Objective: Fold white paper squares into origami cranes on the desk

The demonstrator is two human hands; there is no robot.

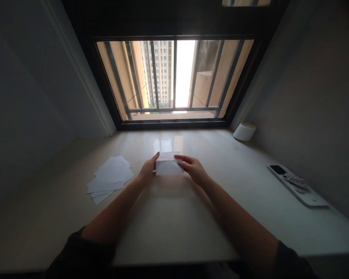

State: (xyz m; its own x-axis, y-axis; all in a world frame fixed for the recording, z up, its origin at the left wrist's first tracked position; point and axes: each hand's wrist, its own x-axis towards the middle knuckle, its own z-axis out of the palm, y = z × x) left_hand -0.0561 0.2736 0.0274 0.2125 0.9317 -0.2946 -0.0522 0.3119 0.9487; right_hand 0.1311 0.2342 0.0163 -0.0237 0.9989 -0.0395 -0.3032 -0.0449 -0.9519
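Two dark sleeves point(84, 248) are lying nearest the camera, on the near side of the white paper. The left hand point(147, 170) is holding the left edge of this paper point(169, 168), its thumb showing at the upper left corner; its other fingers are partly hiding, so how tightly they are closing cannot be told. The right hand point(196, 169) is pinching the right part, the index finger reaching over the upper portion and the thumb pressing lower down. A line is running across the paper between a paler upper strip and the lower panel; whether it is a fold or an overlapping edge is unclear.

For a clean hold, both hands should be pinching lightly and evenly, with the side edges lining up and the thumbs not bowing the middle.

Around the paper, a pale countertop point(174, 228) is spreading out. Loose sheets point(110, 176) are overlapping unevenly to its left. A phone point(298, 186) is lying well to its right, a white rounded object point(244, 132) is standing beyond it to the right, and a barred window point(174, 77) is facing it from behind.
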